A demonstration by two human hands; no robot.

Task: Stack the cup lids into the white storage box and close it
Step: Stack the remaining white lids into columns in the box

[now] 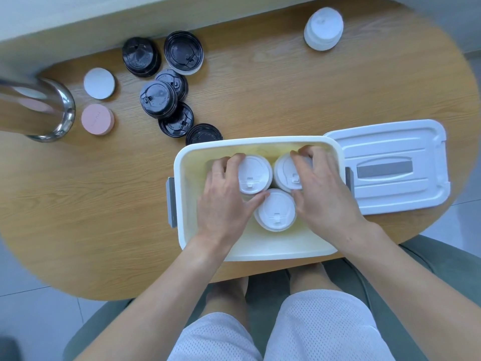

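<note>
Head view shows your white storage box (260, 250) open at the surface's (260, 95) near edge, holding three stacks of white cup lids. Your left hand (226, 196) curls its fingers (234, 158) around the stack at 10 o'clock (253, 174); your right hand (320, 188) grips the stack at 2 o'clock (285, 173). A third stack (276, 211) sits at 6 o'clock, between both hands. At 3 o'clock, touching the box, lies its lid (390, 168). Black lids (158, 99) cluster at 10 o'clock, and another white stack (323, 28) stands far off at 1 o'clock.
</note>
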